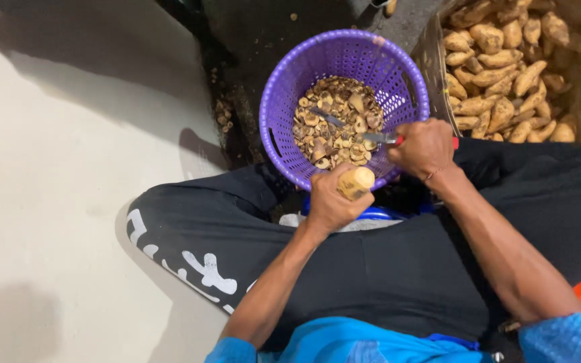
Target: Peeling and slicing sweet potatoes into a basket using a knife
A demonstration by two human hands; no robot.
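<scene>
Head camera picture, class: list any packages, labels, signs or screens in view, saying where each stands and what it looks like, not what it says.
No packages, signs or screens show.
White printed marking: on the black trouser leg, lower left; blocky white shapes.
Purple basket: round, perforated plastic, top centre, unlabelled.

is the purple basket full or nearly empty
Partly filled: cut pieces cover the bottom of the purple basket, while its perforated walls stay bare well above them.

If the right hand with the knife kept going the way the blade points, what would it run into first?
Probably the cut pieces heaped inside the purple basket; the knife in the right hand points left over them, though depth is hard to judge.
</scene>
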